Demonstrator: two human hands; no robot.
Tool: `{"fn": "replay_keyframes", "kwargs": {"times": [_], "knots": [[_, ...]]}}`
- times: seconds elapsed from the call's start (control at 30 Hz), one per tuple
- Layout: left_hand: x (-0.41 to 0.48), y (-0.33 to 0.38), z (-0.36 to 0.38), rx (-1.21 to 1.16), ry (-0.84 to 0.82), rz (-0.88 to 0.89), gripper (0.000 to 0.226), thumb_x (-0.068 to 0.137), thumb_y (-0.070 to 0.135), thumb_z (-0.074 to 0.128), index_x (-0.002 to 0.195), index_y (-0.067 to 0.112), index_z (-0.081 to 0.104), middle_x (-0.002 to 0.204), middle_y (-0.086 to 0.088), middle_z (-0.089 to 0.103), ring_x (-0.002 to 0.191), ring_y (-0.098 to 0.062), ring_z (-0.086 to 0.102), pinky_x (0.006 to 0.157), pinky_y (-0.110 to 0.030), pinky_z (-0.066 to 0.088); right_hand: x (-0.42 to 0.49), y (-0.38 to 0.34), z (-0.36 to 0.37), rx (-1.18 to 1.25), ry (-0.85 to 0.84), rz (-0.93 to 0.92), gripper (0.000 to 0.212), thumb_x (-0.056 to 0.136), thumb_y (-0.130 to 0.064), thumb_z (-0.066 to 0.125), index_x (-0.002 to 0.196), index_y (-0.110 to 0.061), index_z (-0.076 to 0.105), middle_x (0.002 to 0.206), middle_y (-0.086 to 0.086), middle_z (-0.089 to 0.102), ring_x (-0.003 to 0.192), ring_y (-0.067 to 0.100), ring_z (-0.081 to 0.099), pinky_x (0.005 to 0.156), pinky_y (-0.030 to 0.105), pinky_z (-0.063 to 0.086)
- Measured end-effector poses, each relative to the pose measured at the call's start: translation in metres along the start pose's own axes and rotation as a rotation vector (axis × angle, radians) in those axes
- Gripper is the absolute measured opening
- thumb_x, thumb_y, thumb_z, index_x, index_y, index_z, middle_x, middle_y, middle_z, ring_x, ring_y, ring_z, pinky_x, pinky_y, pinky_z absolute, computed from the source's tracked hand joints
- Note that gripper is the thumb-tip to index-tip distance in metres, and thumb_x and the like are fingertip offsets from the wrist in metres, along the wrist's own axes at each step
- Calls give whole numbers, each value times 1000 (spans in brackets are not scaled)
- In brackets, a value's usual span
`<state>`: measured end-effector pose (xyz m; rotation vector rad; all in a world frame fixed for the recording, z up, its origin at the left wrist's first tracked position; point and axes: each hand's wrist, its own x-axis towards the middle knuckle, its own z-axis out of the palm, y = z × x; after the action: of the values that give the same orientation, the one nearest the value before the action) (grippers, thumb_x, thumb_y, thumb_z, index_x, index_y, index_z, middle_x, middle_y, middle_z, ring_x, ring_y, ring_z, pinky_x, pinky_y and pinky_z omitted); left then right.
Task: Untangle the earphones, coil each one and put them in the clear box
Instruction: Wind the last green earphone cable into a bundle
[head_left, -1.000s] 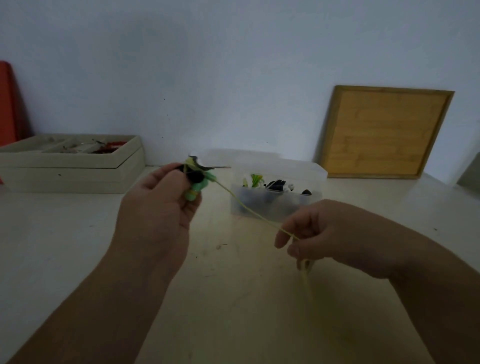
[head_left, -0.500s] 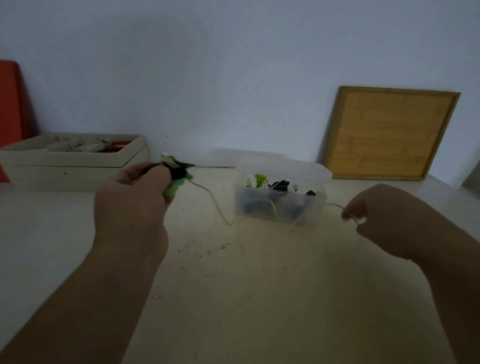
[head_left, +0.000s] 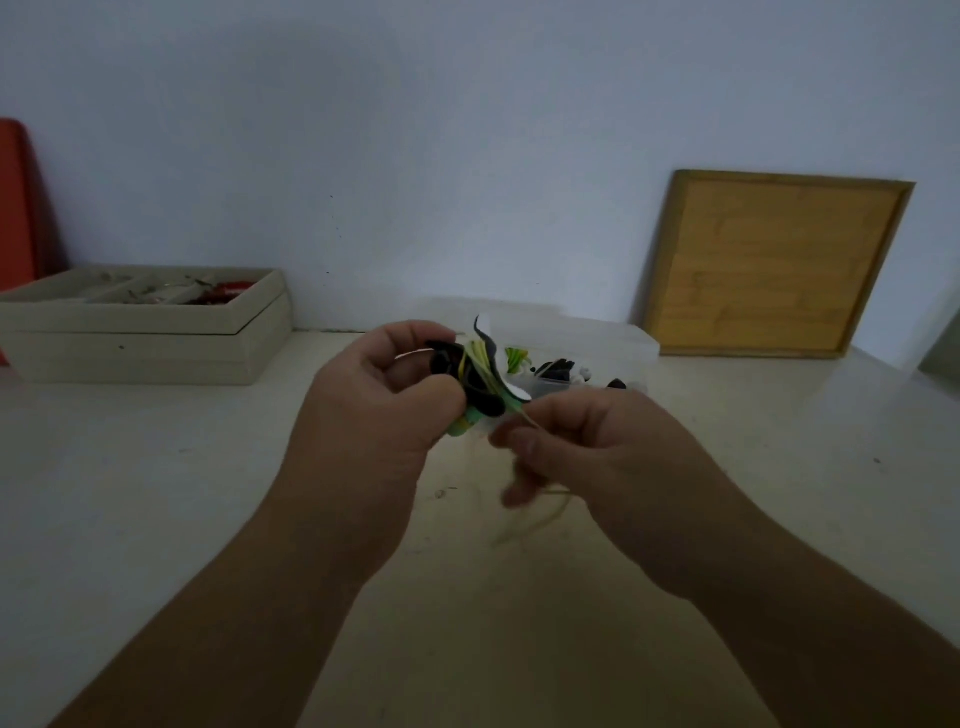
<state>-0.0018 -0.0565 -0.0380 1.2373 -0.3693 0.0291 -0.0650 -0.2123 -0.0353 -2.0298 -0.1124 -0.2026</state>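
My left hand (head_left: 379, 410) grips a small bundle of a yellow-green earphone (head_left: 480, 382) with black and white parts, held above the table. My right hand (head_left: 582, 447) is close beside it and pinches the thin yellow-green cable (head_left: 540, 514), whose blurred loose end hangs below my fingers. Behind both hands stands the clear box (head_left: 613, 343), partly hidden, with several earphones inside in green, black and white.
A beige tray (head_left: 156, 332) with small items sits at the back left on the pale table (head_left: 156, 493). A wooden board (head_left: 774, 265) leans on the wall at the back right. A red object (head_left: 18, 208) stands at the far left.
My right hand, which had pulled the cable far out to the right, has come back next to the left hand. The left hand has shifted right toward the box.
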Motion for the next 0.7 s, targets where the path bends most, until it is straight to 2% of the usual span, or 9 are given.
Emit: {"fn": "replay_keyframes", "kwargs": {"times": [0.07,0.13,0.23,0.37,0.4,0.43,0.5,0.57,0.7], "knots": [[-2,0,0,82,-3,51,32,66,-6,58,93,11,65,81,-7,76,72,-17,71,69,-30,57,0,0,0,24,13,10,22,97,-21,57,82,-20,74,52,-4,59,52,14,60,73,43,58],[-5,0,3,171,-11,107,33,71,-11,62,96,12,64,81,-5,76,70,-13,71,64,-23,54,-1,-2,-2,-21,-52,14,26,98,-21,55,80,-23,74,52,-3,56,49,13,56,66,36,58],[-11,-2,7,303,12,199,38,72,-15,65,97,13,62,82,0,75,73,-10,72,65,-18,54,-3,-6,-3,-145,-143,19,22,95,-28,58,82,-28,75,66,-1,68,61,16,66,65,32,54],[-11,-3,4,487,53,342,41,70,-12,69,99,15,60,86,5,72,80,-8,71,73,-19,56,-4,-7,-4,-249,-176,23,17,93,-32,63,82,-31,76,83,3,74,85,31,68,80,47,54],[-10,-2,3,506,58,356,41,70,-12,69,100,15,60,87,5,72,81,-8,70,74,-20,57,-5,-7,-5,-264,-180,19,19,94,-31,62,80,-31,76,84,0,75,85,26,69,79,43,55],[-10,-2,2,518,62,362,42,70,-11,70,101,15,60,87,5,71,82,-9,70,75,-21,57,-5,-9,-6,-261,-184,17,22,94,-30,61,79,-31,76,83,-7,75,82,14,69,75,31,55],[-10,-2,0,540,54,376,42,70,-11,71,101,14,60,87,6,71,82,-10,70,75,-21,57,-8,-14,-8,-234,-189,25,26,96,-27,58,76,-32,73,77,-21,71,77,-6,64,67,8,44],[-11,-2,1,577,30,400,42,69,-9,74,101,15,60,87,8,70,81,-9,69,73,-19,56,-8,-16,-12,-259,-192,17,29,96,-26,56,72,-31,71,69,-25,66,71,-10,61,65,3,39],[-14,-1,3,681,-5,456,42,69,-1,74,101,21,58,88,13,69,82,-5,66,73,-14,52,-8,-17,-19,-287,-152,-74,28,94,-23,60,68,-28,71,55,-24,60,59,-7,58,61,5,40]]}}
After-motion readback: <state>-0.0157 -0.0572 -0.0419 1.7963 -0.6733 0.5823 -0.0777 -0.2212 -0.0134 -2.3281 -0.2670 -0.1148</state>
